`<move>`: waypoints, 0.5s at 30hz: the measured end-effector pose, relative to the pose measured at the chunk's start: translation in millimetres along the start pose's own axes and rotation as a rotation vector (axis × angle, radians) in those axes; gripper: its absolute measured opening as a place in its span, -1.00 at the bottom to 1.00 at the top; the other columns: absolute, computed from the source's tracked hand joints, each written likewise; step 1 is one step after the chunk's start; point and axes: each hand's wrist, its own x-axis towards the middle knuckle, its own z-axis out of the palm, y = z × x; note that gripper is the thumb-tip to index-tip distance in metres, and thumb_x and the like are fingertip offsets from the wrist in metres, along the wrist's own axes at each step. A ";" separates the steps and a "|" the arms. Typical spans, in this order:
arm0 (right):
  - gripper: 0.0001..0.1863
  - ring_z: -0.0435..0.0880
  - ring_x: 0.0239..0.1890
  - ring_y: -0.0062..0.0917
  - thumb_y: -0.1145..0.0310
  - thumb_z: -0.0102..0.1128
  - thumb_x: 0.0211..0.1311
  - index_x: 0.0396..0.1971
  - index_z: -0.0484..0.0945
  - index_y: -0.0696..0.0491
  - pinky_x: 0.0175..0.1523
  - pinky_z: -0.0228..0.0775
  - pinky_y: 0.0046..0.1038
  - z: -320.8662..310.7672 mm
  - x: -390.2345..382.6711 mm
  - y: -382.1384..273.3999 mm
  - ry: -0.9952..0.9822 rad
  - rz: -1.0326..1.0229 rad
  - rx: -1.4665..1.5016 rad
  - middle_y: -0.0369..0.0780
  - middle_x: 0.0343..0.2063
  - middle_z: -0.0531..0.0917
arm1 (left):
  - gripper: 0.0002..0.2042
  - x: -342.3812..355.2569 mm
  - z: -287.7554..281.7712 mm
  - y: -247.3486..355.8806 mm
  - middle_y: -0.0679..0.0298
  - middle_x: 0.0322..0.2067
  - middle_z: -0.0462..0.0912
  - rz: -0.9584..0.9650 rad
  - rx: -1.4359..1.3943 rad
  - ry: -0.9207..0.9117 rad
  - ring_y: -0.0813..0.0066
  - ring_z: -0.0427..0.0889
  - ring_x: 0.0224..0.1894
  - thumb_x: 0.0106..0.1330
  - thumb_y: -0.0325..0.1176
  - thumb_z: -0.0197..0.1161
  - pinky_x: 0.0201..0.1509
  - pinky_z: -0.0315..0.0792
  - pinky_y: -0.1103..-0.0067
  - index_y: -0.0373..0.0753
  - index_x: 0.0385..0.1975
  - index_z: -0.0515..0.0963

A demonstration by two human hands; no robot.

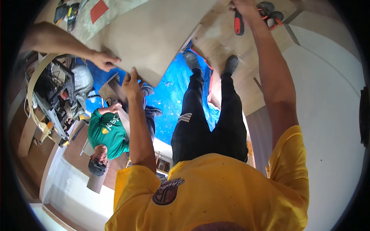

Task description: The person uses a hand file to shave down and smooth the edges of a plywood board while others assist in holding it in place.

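Board (150, 34) touched by two people

Remotely, I see it above the blue sheet (167, 90); the left hand (133, 87) touches its near edge, how tightly that grip closes I cannot tell; the right hand (245, 7) wraps a red-and-black handle (239, 25); another person's hand (103, 60) touches the edge alongside.

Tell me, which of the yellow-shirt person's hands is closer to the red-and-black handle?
Right. The right hand holds the red-and-black handle; the left hand is farther off, at the tan board's near edge.
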 end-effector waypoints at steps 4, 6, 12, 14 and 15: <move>-0.73 0.45 -0.59 -0.69 0.33 0.34 0.26 -0.09 0.61 0.09 -0.55 0.28 -0.56 8.2 -8.0 2.4 -0.111 -0.154 0.051 -0.36 -0.53 0.58 | -0.66 -6.8 -17.4 -11.3 0.29 -0.17 0.65 -0.003 -0.005 0.034 0.45 0.64 -0.18 0.38 -0.29 0.29 -0.29 0.63 0.43 -0.27 0.08 0.53; -0.72 0.44 -0.59 -0.69 0.34 0.35 0.25 -0.08 0.61 0.10 -0.53 0.29 -0.57 9.6 -15.5 -7.1 -0.077 -0.181 -0.030 -0.38 -0.54 0.57 | -0.64 -8.2 -12.1 -5.5 0.27 -0.14 0.66 0.003 0.128 0.042 0.44 0.65 -0.14 0.38 -0.29 0.29 -0.29 0.63 0.43 -0.28 0.10 0.53; -0.67 0.50 -0.53 -0.70 0.31 0.38 0.22 -0.04 0.61 0.08 -0.48 0.33 -0.57 -13.3 -6.7 -5.7 -0.199 -0.159 -0.009 -0.35 -0.48 0.61 | -0.31 12.6 -12.4 -19.6 -0.13 0.21 0.36 0.715 0.788 0.291 0.09 0.44 0.17 0.24 -0.27 0.42 0.26 0.35 0.31 -0.41 0.30 0.26; -0.66 0.55 -0.46 -0.68 0.35 0.39 0.22 -0.03 0.61 0.11 -0.42 0.38 -0.57 -28.0 -8.2 -28.3 -0.319 -0.043 -0.091 -0.33 -0.43 0.64 | -0.33 -3.6 21.5 -3.5 -0.14 0.18 0.38 0.741 0.694 0.259 0.04 0.44 0.17 0.23 -0.26 0.42 0.25 0.35 0.30 -0.41 0.27 0.30; -0.65 0.58 -0.42 -0.67 0.37 0.39 0.21 -0.02 0.60 0.12 -0.38 0.41 -0.57 -32.5 -7.8 -36.0 -0.376 0.017 -0.133 -0.32 -0.40 0.66 | -0.35 -12.0 42.5 6.1 -0.15 0.16 0.39 0.753 0.647 0.241 0.02 0.44 0.17 0.23 -0.25 0.42 0.24 0.34 0.29 -0.41 0.26 0.33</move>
